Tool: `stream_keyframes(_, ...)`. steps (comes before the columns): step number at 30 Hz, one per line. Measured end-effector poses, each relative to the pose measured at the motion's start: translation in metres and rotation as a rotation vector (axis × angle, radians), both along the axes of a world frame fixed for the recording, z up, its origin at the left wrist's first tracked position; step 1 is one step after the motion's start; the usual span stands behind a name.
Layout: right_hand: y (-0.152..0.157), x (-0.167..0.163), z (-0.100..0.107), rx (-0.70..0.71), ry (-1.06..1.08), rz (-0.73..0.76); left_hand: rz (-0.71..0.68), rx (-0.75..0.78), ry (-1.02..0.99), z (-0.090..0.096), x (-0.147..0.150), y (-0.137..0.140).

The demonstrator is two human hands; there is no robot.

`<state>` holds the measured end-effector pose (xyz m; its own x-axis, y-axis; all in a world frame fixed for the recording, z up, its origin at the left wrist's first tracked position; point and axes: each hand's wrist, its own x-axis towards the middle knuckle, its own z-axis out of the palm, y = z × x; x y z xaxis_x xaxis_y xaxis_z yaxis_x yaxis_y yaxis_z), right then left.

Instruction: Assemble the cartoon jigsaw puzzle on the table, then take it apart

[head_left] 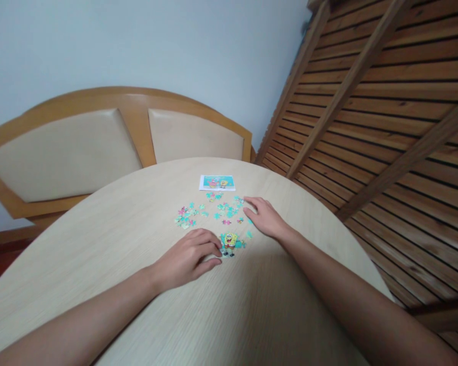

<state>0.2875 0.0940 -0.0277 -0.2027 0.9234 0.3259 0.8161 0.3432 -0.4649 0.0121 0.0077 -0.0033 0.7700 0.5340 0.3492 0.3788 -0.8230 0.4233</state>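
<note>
A partly joined jigsaw puzzle [229, 244] with a yellow cartoon sponge figure lies flat on the table. My left hand [193, 255] rests at its left edge, fingertips touching or just over it, thumb apart from the bent fingers. To the upper right, my right hand [264, 216] reaches over the loose puzzle pieces [227, 209], thumb and forefinger apart, with no piece visible between them. Another group of turquoise and pink pieces [184, 216] is spread beyond my left hand. A small pink piece [226, 222] sits between the groups and the joined part.
A picture card [218, 183] showing a pink and a yellow cartoon figure lies behind the pieces. The round wooden table [137, 223] has a padded bench back [145, 132] behind it. Slatted wood [366, 112] rises along the right side.
</note>
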Motion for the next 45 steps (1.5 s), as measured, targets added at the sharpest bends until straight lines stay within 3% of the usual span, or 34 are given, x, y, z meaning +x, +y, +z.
stream_keyframes(8, 0.022, -0.006, 0.007, 0.006, 0.012, -0.016, -0.016, -0.009, -0.003, 0.001, -0.001, 0.0)
stream_keyframes(21, -0.007, 0.006, 0.005, -0.012, 0.277, 0.166, -0.001, -0.008, -0.02, 0.001, 0.0, -0.001)
stream_keyframes(25, -0.02, -0.004, 0.016, -0.105, 0.436, 0.203, 0.08, -0.016, -0.034, 0.0, -0.001, -0.001)
stream_keyframes(31, -0.05, -0.033, 0.033, -0.272, 0.458, 0.443, 0.3, -0.046, -0.147, -0.004, -0.003, -0.004)
stream_keyframes(37, -0.066, -0.053, 0.026, -0.524, 0.703, 0.512, 0.255, -0.022, -0.17, 0.0, -0.002, -0.006)
stream_keyframes(42, -0.069, -0.056, 0.025, -0.591, 0.783, 0.514, 0.168, -0.007, -0.175, 0.0, -0.002, -0.004)
stream_keyframes(45, -0.07, -0.058, 0.028, -0.601, 0.81, 0.492, 0.2, -0.024, -0.187, -0.002, -0.002, -0.004)
